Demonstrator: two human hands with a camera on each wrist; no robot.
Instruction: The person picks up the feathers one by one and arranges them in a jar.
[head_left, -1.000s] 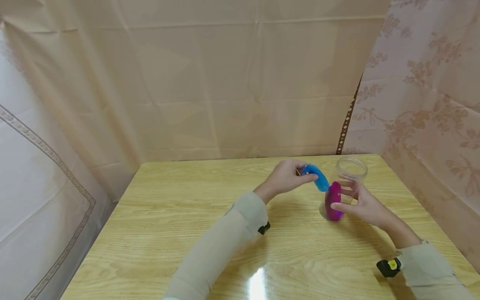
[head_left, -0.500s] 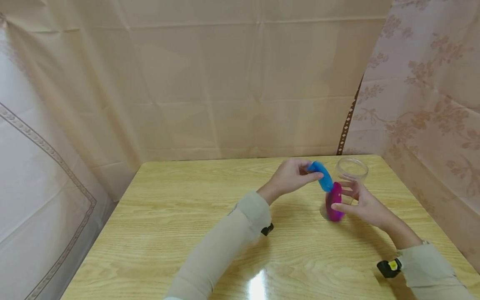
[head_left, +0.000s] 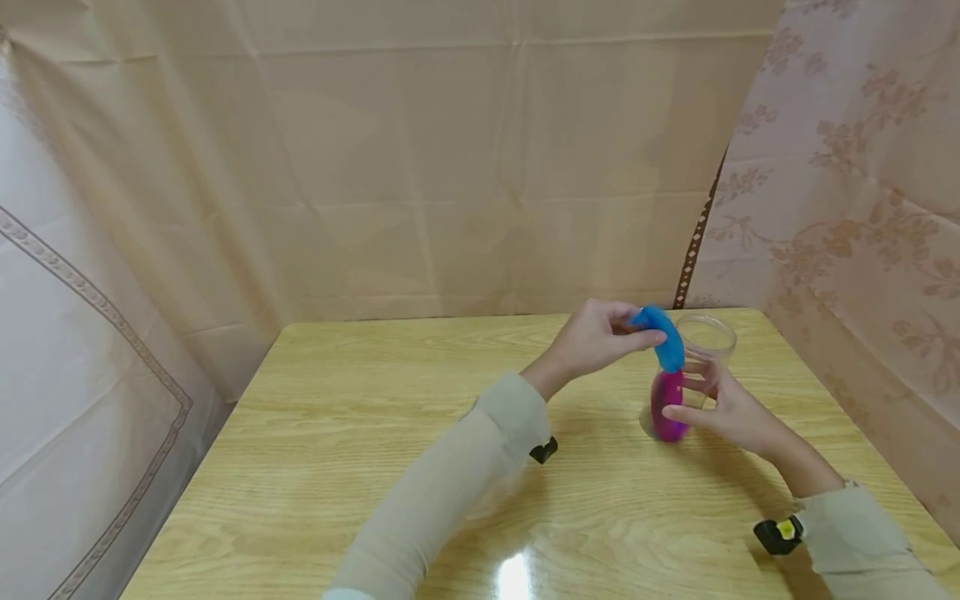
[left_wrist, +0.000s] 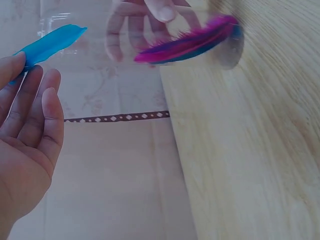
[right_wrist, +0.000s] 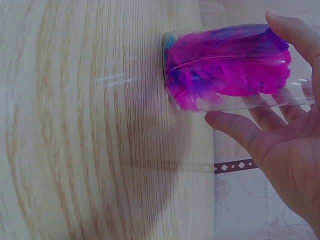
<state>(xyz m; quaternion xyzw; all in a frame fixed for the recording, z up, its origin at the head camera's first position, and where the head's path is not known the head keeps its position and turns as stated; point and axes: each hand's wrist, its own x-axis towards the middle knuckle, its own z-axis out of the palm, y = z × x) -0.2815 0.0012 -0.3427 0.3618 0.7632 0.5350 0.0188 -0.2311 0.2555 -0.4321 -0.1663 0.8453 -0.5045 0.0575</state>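
My left hand [head_left: 600, 340] pinches a bright blue feather [head_left: 664, 340] between thumb and fingers, near one end. The feather curves downward beside the mouth of a clear jar [head_left: 729, 342]. In the left wrist view the blue feather [left_wrist: 52, 44] lies to the left of the jar's open end. Magenta and purple feathers [right_wrist: 227, 65], with a little blue, fill the lower part of the jar. The jar stands upright on the table. My right hand [head_left: 731, 412] grips it round the side, thumb in front and fingers behind the clear wall.
The wooden table [head_left: 360, 450] spreads out to the left and front of the jar. Beige cloth [head_left: 450, 167] hangs behind it, and flowered cloth [head_left: 862, 208] hangs close along the right. Black wrist cameras [head_left: 777, 536] sit under both sleeves.
My left hand has moved right and upward with the blue feather, bringing it closer to the jar's mouth. The right hand and the jar have stayed in place.
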